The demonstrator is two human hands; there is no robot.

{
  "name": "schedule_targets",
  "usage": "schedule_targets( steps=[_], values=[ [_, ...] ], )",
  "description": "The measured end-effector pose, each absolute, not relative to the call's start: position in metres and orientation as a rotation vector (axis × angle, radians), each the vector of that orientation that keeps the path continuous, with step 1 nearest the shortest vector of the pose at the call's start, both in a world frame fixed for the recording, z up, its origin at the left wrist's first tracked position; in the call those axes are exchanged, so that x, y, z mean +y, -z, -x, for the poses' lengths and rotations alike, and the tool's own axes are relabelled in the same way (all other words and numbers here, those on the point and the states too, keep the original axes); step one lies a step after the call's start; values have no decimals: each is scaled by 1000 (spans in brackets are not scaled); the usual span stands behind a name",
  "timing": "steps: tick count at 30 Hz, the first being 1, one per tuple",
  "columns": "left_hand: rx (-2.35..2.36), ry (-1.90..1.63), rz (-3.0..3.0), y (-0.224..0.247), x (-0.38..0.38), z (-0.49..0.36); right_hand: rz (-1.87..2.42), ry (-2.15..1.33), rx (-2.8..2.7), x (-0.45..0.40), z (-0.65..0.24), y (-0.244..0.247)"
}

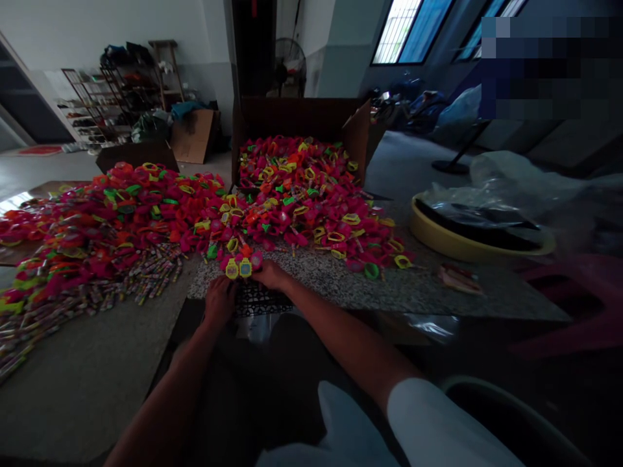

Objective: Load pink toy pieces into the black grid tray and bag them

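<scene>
Between my two hands is a short row of toy watches: two with yellow square faces [245, 267] and pink ones beside them. My left hand [220, 299] is closed at the lower left of the row, its fingertips partly hidden. From the right, my right hand [270, 275] pinches the row's right end, by a pink toy watch [256, 260]. Just below both hands lies a black surface with a lattice pattern [263, 302]. Right behind the hands, a big heap of pink, orange, yellow and green toy watches [292, 214] covers the speckled tabletop [311, 275].
An open cardboard box [357, 139] spills watches onto the table. At left, another heap [121, 207] lies beside many thin patterned sticks [107, 292]. A yellow basin [438, 241] with clear plastic stands right, near a pink stool [579, 292]. A round tub [487, 389] sits low right.
</scene>
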State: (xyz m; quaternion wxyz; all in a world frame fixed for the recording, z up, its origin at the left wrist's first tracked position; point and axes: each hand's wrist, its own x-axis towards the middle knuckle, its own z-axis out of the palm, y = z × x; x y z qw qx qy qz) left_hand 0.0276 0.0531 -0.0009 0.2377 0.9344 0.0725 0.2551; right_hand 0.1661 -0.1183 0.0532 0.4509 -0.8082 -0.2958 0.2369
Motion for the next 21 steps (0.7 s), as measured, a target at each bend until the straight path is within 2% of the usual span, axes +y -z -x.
schedule_targets(
  steps=[6,21],
  values=[
    [204,-683,-2563,2,54,-27,2017,-655,-803,-117,-162,-62],
    [189,-721,-2555,4,54,-29,2254,-440,-1047,-112,-167,-56]
  ],
)
